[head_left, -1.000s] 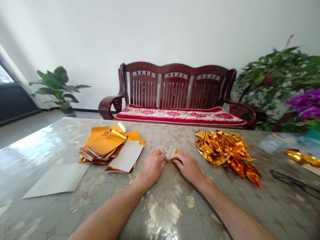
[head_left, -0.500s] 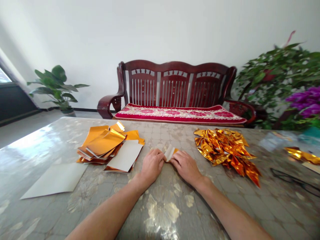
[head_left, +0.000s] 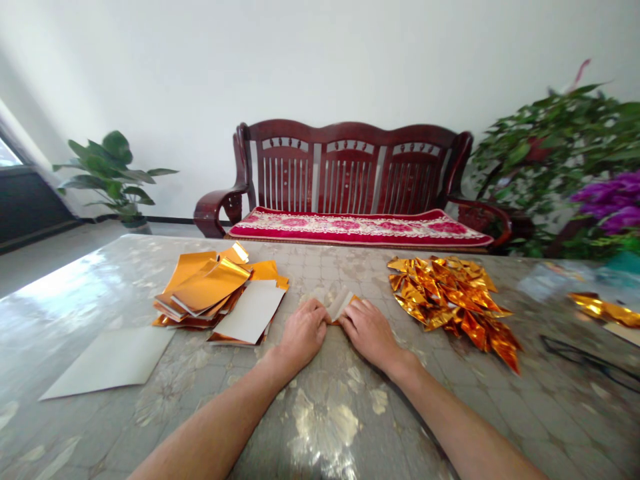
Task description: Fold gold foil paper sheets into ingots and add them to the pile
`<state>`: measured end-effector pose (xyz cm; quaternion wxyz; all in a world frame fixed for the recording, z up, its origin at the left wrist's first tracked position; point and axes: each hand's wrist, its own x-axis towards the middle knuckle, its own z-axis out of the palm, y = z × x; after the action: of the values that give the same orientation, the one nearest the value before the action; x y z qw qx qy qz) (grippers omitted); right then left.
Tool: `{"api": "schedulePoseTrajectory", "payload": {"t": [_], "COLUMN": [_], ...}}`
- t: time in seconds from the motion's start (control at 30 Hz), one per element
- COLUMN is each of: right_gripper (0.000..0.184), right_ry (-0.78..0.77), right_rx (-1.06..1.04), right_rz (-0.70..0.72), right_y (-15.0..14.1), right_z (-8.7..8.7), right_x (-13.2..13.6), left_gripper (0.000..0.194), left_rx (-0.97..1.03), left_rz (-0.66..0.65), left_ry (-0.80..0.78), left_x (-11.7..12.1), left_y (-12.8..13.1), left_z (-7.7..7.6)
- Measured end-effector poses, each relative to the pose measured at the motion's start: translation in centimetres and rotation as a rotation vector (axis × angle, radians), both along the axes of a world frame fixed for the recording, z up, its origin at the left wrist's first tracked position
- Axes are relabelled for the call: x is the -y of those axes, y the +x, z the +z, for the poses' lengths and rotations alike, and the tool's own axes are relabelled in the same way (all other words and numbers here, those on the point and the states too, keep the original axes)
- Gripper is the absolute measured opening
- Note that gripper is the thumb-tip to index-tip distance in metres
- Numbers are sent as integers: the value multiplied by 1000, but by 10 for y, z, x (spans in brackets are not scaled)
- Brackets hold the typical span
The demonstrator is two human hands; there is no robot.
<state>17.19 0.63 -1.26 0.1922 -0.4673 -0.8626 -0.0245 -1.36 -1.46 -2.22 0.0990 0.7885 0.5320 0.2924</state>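
My left hand (head_left: 303, 331) and my right hand (head_left: 367, 329) meet at the middle of the table, both pinching a small folded piece of gold foil paper (head_left: 341, 305) with a white underside. The piece stands up between my fingertips, pressed against the tabletop. A stack of flat gold sheets (head_left: 210, 285) lies to the left of my left hand, some turned white side up. A heap of folded gold foil pieces (head_left: 450, 297) lies to the right of my right hand.
A single white sheet (head_left: 113, 361) lies at the left front of the marbled table (head_left: 325, 413). Glasses (head_left: 585, 360) and more gold foil (head_left: 603, 310) sit at the right. A red-cushioned wooden bench (head_left: 350, 193) and potted plants (head_left: 565, 160) stand behind.
Both hands have stayed on the small foil piece, shifting slightly as they press and fold it. Nothing else on the table has moved.
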Motion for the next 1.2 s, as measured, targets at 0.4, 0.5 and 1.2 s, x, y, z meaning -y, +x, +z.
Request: {"api": "schedulePoseTrajectory", "payload": {"t": [0.4, 0.5, 1.2], "right_gripper": [15, 15, 10], "right_ry": [-12, -11, -181], "right_rx": [38, 59, -195], "right_rz": [-38, -39, -68], "right_y": [-3, -4, 4], "right_z": [2, 3, 4], "right_x": [0, 0, -7], "left_gripper": [17, 20, 22], "left_rx": [-71, -125, -335], "left_rz": [91, 127, 209], "left_ry": [-12, -25, 12], "left_x": [3, 4, 5], "left_y": [6, 9, 16], "left_z": [8, 12, 14]}}
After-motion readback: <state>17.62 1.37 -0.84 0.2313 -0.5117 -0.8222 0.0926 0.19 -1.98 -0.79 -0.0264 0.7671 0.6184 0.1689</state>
